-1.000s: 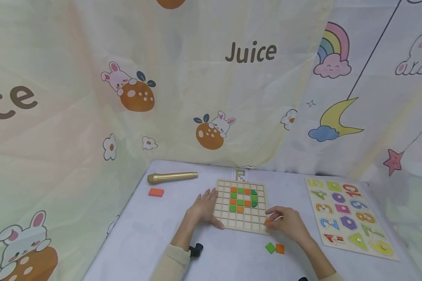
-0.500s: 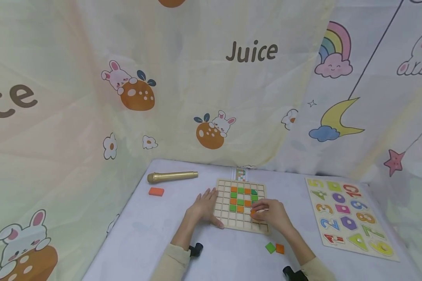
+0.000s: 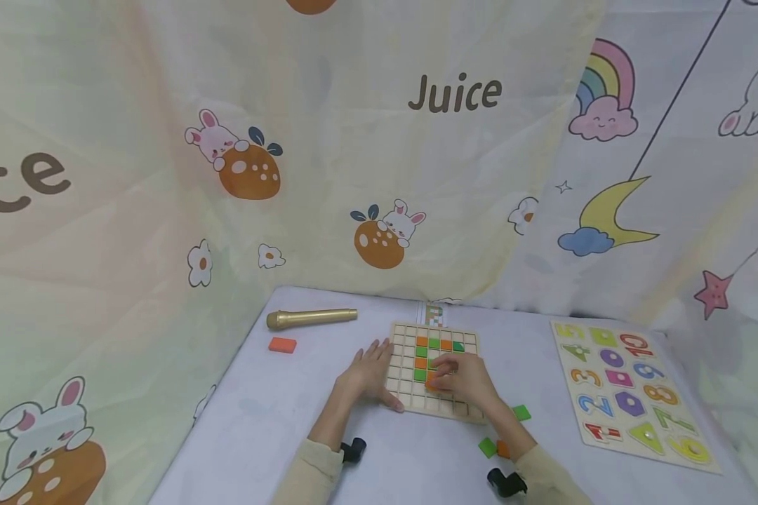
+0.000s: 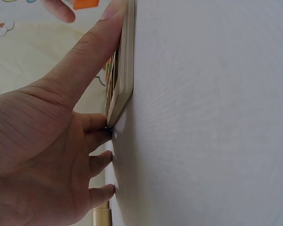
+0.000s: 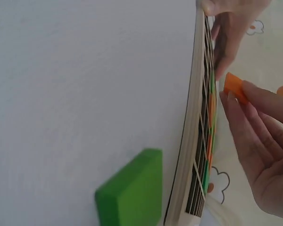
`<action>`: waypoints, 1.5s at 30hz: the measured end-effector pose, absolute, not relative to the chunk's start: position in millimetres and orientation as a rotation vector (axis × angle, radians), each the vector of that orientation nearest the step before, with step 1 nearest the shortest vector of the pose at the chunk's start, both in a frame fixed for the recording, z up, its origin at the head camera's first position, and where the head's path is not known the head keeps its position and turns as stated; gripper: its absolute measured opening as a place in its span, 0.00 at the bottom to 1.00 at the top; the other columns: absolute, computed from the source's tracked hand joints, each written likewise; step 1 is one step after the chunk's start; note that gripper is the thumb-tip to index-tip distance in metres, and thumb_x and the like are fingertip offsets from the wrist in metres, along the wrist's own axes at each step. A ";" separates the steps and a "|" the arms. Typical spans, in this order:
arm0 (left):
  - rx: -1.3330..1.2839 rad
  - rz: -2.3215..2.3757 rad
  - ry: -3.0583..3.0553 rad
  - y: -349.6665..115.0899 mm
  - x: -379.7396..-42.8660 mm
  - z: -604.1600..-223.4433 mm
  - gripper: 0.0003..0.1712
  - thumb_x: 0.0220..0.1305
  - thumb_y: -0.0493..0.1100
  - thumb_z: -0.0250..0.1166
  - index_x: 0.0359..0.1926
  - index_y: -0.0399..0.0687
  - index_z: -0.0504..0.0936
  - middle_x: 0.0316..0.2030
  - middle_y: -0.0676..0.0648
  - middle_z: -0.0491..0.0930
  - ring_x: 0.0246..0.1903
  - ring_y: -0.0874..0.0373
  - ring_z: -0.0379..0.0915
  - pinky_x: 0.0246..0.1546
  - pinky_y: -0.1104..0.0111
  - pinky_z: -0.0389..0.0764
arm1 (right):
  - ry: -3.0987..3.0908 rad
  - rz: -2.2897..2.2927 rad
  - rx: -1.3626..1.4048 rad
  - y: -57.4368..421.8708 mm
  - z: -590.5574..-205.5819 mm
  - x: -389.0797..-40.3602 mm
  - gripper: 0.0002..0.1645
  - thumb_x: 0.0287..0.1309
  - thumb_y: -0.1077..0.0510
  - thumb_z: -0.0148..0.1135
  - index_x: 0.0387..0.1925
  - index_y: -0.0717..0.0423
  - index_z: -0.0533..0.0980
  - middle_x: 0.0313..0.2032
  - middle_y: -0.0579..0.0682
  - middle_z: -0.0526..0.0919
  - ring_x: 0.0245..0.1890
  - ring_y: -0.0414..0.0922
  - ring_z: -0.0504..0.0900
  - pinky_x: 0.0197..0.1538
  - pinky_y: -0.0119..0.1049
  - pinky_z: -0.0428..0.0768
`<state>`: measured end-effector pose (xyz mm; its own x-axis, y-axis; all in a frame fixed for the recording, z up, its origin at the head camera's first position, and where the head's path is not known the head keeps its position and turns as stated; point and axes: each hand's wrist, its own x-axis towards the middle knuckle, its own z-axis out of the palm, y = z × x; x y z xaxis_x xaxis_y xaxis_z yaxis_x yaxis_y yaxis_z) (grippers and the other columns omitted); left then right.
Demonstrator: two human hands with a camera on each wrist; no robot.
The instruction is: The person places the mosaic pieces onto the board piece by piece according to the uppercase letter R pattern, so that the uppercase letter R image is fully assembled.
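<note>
A wooden grid board (image 3: 417, 401) lies on the table, with orange and green square tiles (image 3: 421, 352) set in its cells. At its left edge rests my left hand (image 3: 368, 375), fingers spread. The left thumb (image 4: 85, 56) lies against the board's near edge in the left wrist view. Above the board my right hand (image 3: 467, 379) pinches an orange square tile (image 5: 235, 87) between thumb and fingertips. It is raised clear of the grid in the right wrist view. My right hand hides part of the tile pattern in the head view.
Near the right forearm lie a green tile (image 3: 521, 412), another green tile (image 3: 487, 447) and a partly hidden orange tile (image 3: 502, 449). A number puzzle board (image 3: 632, 393) is at right. A gold microphone (image 3: 311, 318), orange-red block (image 3: 282, 345) and patterned card (image 3: 434, 313) lie farther back.
My right hand has moved left from the board's right edge to over its middle, carrying the orange tile. A green tile now shows right of the forearm. My left hand stays put.
</note>
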<state>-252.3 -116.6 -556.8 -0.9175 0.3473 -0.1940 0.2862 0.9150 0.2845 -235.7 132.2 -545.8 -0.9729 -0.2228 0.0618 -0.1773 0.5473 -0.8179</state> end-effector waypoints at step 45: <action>0.457 0.463 2.824 -117.0 -252.7 -558.2 0.84 0.31 0.72 0.85 0.82 0.40 0.52 0.82 0.40 0.50 0.82 0.43 0.42 0.80 0.44 0.49 | 2.847 -1.259 -0.376 144.5 -537.2 -220.3 0.15 0.51 0.65 0.80 0.43 0.55 0.88 0.30 0.41 0.87 0.32 0.37 0.84 0.36 0.34 0.85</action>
<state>-252.7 -117.0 -558.2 -0.9216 0.3410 -0.1855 0.2640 0.9009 0.3446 -220.3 144.5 -537.2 -0.9712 -0.2202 0.0905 -0.2151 0.6490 -0.7297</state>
